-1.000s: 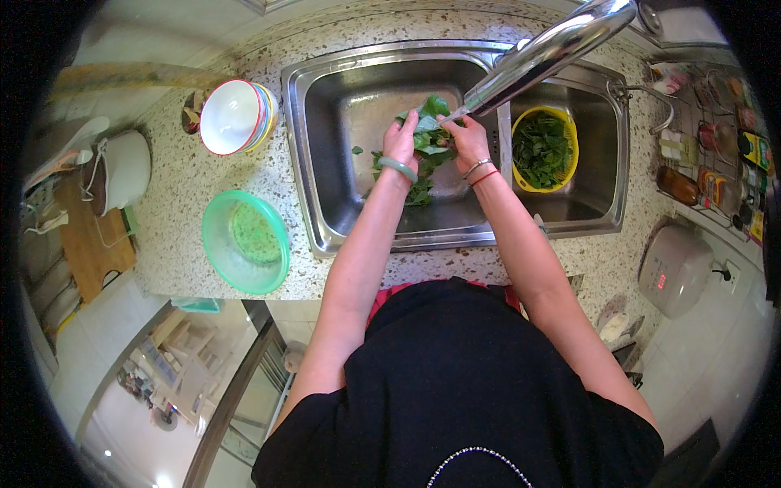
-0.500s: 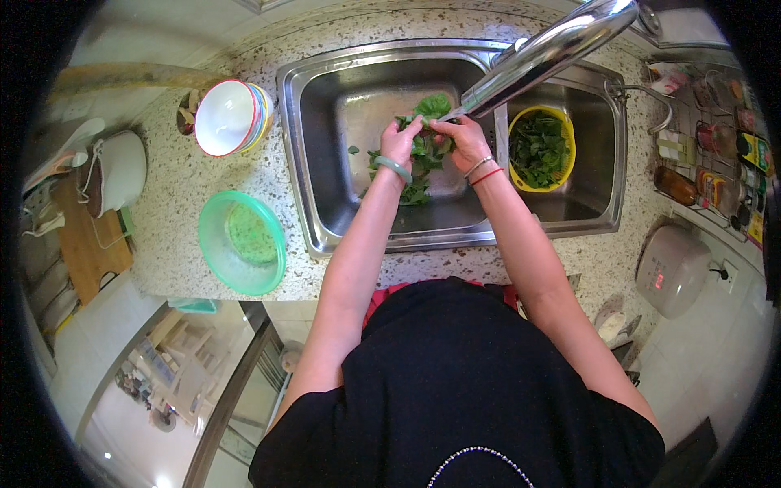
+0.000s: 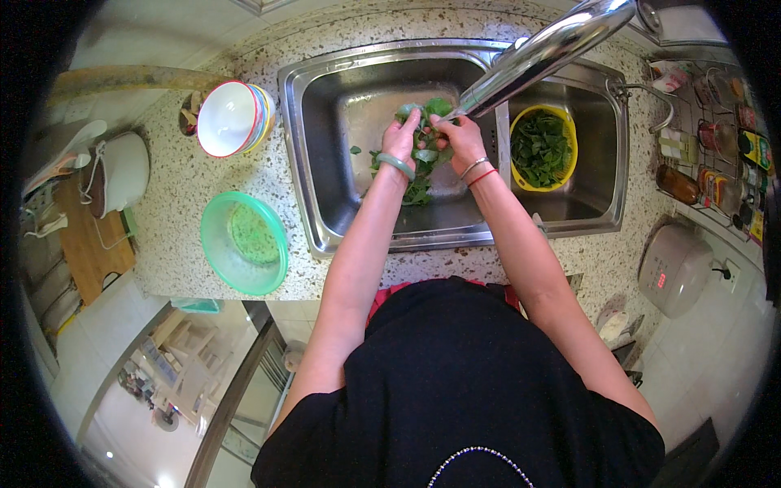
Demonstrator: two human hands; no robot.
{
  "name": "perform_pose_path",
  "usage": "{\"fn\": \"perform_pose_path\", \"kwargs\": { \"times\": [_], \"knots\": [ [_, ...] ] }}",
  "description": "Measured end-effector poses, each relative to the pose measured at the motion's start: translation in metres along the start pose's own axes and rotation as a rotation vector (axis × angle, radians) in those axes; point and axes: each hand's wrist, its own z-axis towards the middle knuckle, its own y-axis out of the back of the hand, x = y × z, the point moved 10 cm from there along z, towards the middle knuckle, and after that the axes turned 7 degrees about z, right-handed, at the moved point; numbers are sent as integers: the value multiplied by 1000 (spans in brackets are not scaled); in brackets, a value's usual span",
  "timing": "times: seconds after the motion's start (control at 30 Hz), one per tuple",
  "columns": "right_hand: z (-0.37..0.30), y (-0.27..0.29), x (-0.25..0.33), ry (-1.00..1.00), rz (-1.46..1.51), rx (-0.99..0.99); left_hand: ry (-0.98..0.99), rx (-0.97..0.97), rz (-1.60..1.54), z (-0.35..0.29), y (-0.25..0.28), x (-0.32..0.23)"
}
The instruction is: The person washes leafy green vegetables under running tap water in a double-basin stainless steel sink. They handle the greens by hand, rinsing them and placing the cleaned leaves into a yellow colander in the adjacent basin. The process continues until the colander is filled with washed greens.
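Note:
Over the left basin of a steel sink (image 3: 325, 114), my left hand (image 3: 399, 138) and my right hand (image 3: 464, 142) both grip leafy greens (image 3: 438, 106) under the faucet (image 3: 537, 61). Leaves stick out above and between my fingers, which are closed around the stems. More greens (image 3: 417, 193) lie in the basin beneath my wrists, partly hidden by my hands. A single loose leaf (image 3: 355, 150) rests on the basin floor to the left. In the right basin stands a yellow basket (image 3: 573, 146) full of dark green leaves (image 3: 538, 146).
Left of the sink, a green plastic bowl (image 3: 275, 236) and a stack of white-lined bowls (image 3: 228, 118) sit on the speckled counter (image 3: 163, 244). A wire rack with jars and a brown bottle (image 3: 678, 185) lines the right wall, above a pale boxy appliance (image 3: 675, 268).
My fingers have shifted slightly on the greens, and the leaves between them have changed position. My forearms and the things around the sink stay nearly the same.

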Motion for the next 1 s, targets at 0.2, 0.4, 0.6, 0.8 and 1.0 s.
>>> {"fn": "perform_pose_path", "kwargs": {
  "times": [0.2,0.4,0.6,0.8,1.0],
  "knots": [
    [1,-6,2,-81,477,77,29,-3,-24,19,22,22],
    [-3,0,-1,-157,451,126,217,295,-228,1,-19,30],
    [-5,19,-6,-86,0,-123,-98,84,-46,-5,-11,-8],
    [7,11,-6,80,174,-100,-61,-60,143,-13,-2,-18],
    [10,18,-12,-36,235,-76,86,25,-145,-14,5,1]
  ]
}}
